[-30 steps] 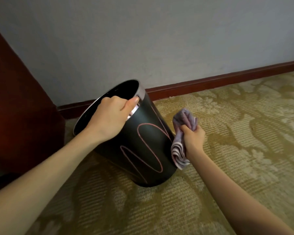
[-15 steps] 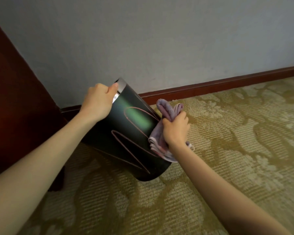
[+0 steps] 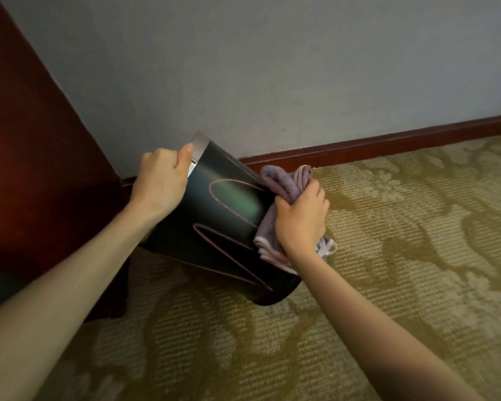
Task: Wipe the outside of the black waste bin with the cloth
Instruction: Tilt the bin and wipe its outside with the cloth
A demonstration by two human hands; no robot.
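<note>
The black waste bin (image 3: pixel 223 227), marked with thin pink looping lines and topped by a silver rim, is tilted to the left with its base on the carpet. My left hand (image 3: pixel 159 180) grips the rim at the bin's upper left, thumb on the silver band. My right hand (image 3: pixel 300 218) is closed on a bunched purple cloth (image 3: pixel 284 183) with white stripes, pressed against the bin's right side. The bin's opening faces away and is hidden.
Dark red wooden furniture (image 3: pixel 35 169) stands close on the left, touching or nearly touching the bin. A grey wall (image 3: pixel 272 68) with a red-brown skirting board (image 3: pixel 388 143) runs behind. Patterned olive carpet (image 3: pixel 388 270) spreads to the right and front.
The bin has tipped further left, so its opening is no longer visible. My right hand with the cloth moved from beside the bin up onto its right side.
</note>
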